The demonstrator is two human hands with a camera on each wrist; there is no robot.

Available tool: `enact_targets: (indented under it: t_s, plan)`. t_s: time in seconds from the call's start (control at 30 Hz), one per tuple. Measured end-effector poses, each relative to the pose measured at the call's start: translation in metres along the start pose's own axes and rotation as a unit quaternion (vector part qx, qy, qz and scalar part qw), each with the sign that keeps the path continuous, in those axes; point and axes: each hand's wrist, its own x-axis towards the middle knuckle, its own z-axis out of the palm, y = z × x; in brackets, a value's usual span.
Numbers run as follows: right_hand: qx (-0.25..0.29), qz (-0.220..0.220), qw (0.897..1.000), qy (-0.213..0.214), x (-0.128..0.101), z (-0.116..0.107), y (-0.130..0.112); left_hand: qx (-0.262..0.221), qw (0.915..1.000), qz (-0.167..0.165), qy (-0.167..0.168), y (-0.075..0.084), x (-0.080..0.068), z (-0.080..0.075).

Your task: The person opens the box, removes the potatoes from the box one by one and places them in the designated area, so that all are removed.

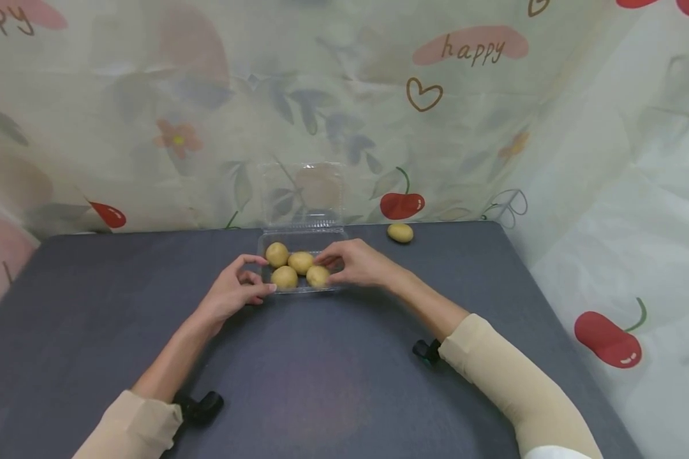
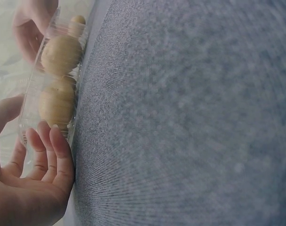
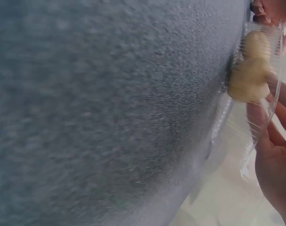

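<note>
A clear plastic clamshell container [image 1: 344,237] stands at the table's back edge, its transparent lid [image 1: 303,185] raised behind it. Inside are several yellow potatoes, among them one at back left [image 1: 277,254] and one at front left [image 1: 284,278]. My left hand [image 1: 232,292] holds the container's left end, thumb by the front corner and index finger at the side. With my right hand [image 1: 358,262], I grip the front-right potato [image 1: 318,276] inside the container. Through the clear wall in the right wrist view, fingers touch this potato [image 3: 248,84].
Another potato [image 1: 400,233] lies outside the container, at the table's back edge to the right. A dark grey cloth covers the table [image 1: 321,376]. Behind it hangs a printed curtain [image 1: 207,159], and a pale sheet [image 1: 626,242] hangs at the right.
</note>
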Motion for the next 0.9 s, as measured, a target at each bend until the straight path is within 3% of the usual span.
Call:
enact_targets:
  t_s: [0.3,0.6,0.9]
  plan:
    - [-0.084,0.010,0.996,-0.008,0.005,0.001,-0.005,0.001,1.0000,-0.001,0.005,0.001,0.000,0.001]
    - [-0.126,0.007,0.992,0.003,0.009,0.004,-0.008,0.000,1.0000,-0.004,0.003,-0.001,0.000,0.000]
    - [-0.184,-0.018,0.983,0.010,0.014,0.008,-0.009,0.002,1.0000,-0.004,0.005,0.000,-0.001,0.001]
